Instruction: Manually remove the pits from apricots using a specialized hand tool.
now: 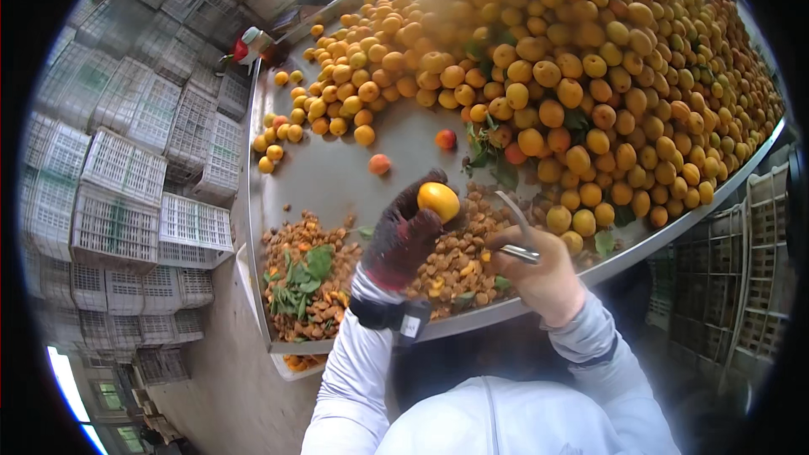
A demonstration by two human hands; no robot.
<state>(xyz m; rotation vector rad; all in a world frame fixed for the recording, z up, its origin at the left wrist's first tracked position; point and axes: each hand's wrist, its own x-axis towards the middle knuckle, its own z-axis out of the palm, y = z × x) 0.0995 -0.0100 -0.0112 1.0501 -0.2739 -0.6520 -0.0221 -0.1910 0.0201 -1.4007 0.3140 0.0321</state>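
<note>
My left hand point(401, 234), in a dark, stained glove with a black band at the wrist, holds a yellow-orange apricot point(438, 201) between thumb and fingers. To its right, my bare right hand point(540, 272) grips a small metal hand tool point(514, 210) with a thin curved end pointing away from me; its exact kind is unclear. The tool and the fruit are apart. Beneath both hands spreads a layer of brown apricot stones point(468, 268) mixed with bits of orange flesh. Two loose reddish apricots, one of them this one point(379, 164), lie beyond my left hand.
A large heap of apricots point(569, 95) covers the far and right parts of the raised-edge metal table point(303, 183). Green leaves point(310, 272) lie on stones at the near left. Stacked plastic crates point(123, 170) line the left; more crates point(761, 259) stand at right.
</note>
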